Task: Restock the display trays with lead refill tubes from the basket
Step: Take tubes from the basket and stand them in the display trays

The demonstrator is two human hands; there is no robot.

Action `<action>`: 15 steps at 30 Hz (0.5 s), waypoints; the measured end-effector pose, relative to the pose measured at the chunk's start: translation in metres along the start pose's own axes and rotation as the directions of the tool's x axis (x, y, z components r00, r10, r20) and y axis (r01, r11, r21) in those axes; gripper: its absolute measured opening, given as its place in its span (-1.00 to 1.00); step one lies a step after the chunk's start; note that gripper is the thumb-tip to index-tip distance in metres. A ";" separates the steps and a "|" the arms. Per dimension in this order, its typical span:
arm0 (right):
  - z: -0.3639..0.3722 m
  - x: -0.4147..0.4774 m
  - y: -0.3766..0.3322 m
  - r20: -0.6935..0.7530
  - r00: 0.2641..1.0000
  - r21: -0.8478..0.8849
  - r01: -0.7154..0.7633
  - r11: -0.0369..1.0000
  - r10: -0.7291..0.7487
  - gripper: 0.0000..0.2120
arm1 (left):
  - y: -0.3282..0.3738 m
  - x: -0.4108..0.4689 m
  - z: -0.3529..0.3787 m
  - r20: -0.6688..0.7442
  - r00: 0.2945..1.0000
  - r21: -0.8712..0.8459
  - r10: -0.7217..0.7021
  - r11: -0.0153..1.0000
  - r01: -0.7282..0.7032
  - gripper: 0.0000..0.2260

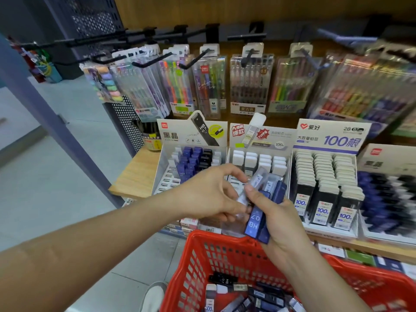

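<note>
Head-down view of a stationery shelf [135, 174] mid-restock. Right hand [286, 224] wrapped around a fanned bundle of blue lead refill tubes [255, 221], fingers closed on them, thumb pressed across the top, likely to keep stock ready while dealing out 1 at a time. Left hand [207, 194] alongside, fingers pinching a paler clear tube [258, 179] at the bundle's upper edge, seemingly to draw it free for placing. Bundle raised just above the far rim of a red plastic basket [202, 239], directly before the display trays, for a short reach either way. Slim, flat, rectangular tubes in dark blue translucent plastic, white print "HB 0.7" on the nearest. More loose tubes [261, 294], black, blue and white-capped, heaped in the basket below. Left tray [163, 163] part-filled with blue, black and white tubes, gaps in its front slots, probably the blue bundle's destination. Beside it, middle tray [276, 134] with white-capped tubes.
</note>
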State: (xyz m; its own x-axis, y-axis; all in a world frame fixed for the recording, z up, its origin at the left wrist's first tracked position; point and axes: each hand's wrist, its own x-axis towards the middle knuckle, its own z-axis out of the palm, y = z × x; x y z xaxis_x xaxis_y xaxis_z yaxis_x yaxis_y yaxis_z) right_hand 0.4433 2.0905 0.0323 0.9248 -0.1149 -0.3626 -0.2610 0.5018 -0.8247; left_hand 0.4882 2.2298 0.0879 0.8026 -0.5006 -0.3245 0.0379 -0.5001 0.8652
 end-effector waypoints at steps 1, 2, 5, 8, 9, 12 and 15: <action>-0.002 0.001 -0.002 -0.025 1.000 0.012 0.004 1.000 -0.004 -0.63 | -0.003 0.000 -0.004 -0.021 1.000 0.013 0.000 1.000 0.001 -0.65; -0.003 0.001 -0.005 -0.047 0.999 0.033 0.004 0.999 -0.003 -0.64 | -0.006 0.001 -0.008 -0.046 0.999 0.054 0.013 0.998 -0.011 -0.68; -0.009 0.003 -0.013 -0.056 0.997 0.110 -0.048 0.993 0.055 -0.61 | -0.017 0.004 -0.020 -0.108 0.984 0.304 0.140 0.947 -0.102 -0.69; -0.013 0.003 -0.022 0.021 0.990 0.098 -0.139 0.985 0.138 -0.62 | -0.024 0.002 -0.026 -0.135 0.904 0.609 0.406 0.753 -0.248 -0.71; -0.014 0.002 -0.024 0.065 0.985 0.078 -0.167 0.983 0.163 -0.64 | -0.026 0.001 -0.030 -0.108 0.858 0.694 0.503 0.656 -0.297 -0.73; -0.014 -0.002 -0.026 0.156 0.973 -0.045 -0.167 0.985 0.171 -0.70 | -0.032 0.002 -0.039 -0.086 0.757 0.775 0.647 0.522 -0.358 -0.79; -0.011 -0.003 -0.022 0.127 0.985 -0.126 -0.099 0.987 0.115 -0.72 | -0.022 0.001 -0.038 -0.263 0.834 0.560 0.485 0.781 -0.277 -0.71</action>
State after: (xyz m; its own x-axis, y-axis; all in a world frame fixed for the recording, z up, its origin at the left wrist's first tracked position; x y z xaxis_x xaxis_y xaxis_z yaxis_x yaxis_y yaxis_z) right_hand 0.4432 2.0704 0.0462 0.9162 0.0530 -0.3972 -0.3841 0.3987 -0.8328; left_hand 0.5113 2.2674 0.0830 0.8445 -0.4740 0.2494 -0.5262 -0.6476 0.5510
